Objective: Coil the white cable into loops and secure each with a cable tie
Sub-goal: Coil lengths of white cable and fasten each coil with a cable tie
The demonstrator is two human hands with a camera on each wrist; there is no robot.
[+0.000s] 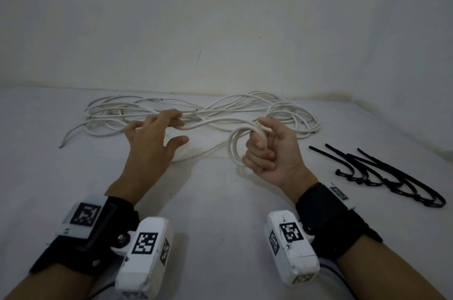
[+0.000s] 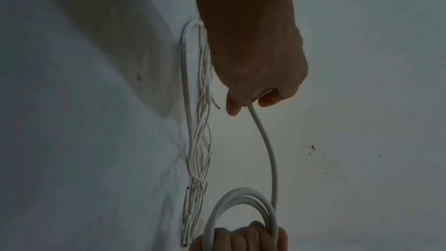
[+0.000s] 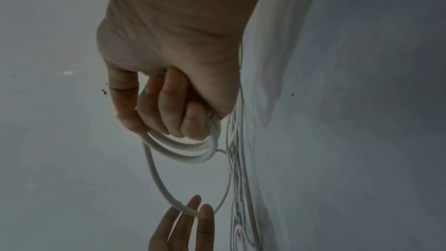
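The white cable (image 1: 220, 109) lies in a loose tangle along the back of the white table. My right hand (image 1: 259, 150) grips a small coil (image 1: 232, 150) of a few loops, held upright just above the table; the right wrist view shows its fingers (image 3: 169, 106) curled through the coil (image 3: 188, 150). A strand (image 1: 213, 123) runs left from the coil to my left hand (image 1: 179, 129), which pinches it. In the left wrist view the strand (image 2: 265, 140) leaves my left hand (image 2: 251, 96) and curves down to the coil (image 2: 241, 201).
Several black cable ties (image 1: 382, 174) lie in a bunch on the table to the right of my right hand. A plain wall (image 1: 220, 17) rises directly behind the cable. A loose cable end (image 1: 64, 141) points toward the left front.
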